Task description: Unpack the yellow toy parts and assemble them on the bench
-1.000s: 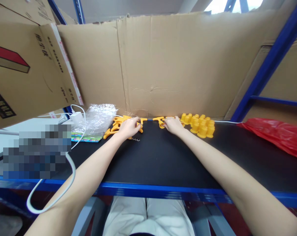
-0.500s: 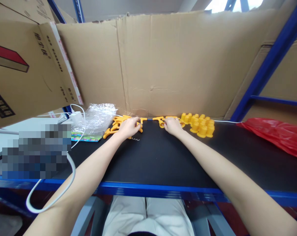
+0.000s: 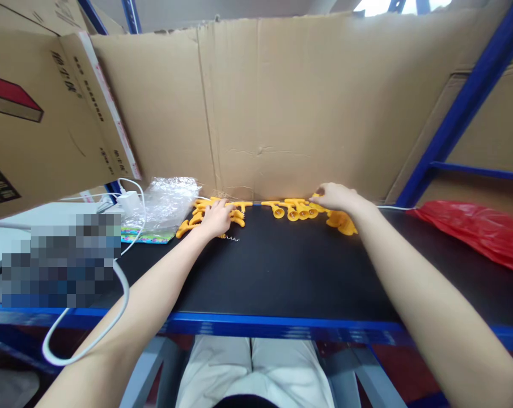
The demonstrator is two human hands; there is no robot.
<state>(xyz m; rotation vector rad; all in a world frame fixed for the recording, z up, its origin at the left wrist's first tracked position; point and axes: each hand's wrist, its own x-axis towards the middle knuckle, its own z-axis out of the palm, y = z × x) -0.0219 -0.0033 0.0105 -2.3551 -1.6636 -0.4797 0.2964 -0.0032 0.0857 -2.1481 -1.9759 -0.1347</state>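
Yellow caps (image 3: pixel 343 222) sit directly under your right hand (image 3: pixel 335 196), grip loosely spread; left hand (image 3: pixel 216 217) rests flat on yellow handles (image 3: pixel 196 215).

left hand (image 3: pixel 216 218) rests on yellow hooks (image 3: pixel 196 212); right hand (image 3: pixel 335 196) over yellow caps (image 3: pixel 344 222).

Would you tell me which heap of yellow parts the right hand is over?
The right hand is over the cup-shaped heap at the far right of the yellow parts; the left hand rests on the handle-shaped heap beside the plastic bag.

Probably warehouse workbench (blue racking (image 3: pixel 460 113), cardboard (image 3: pixel 282 107))
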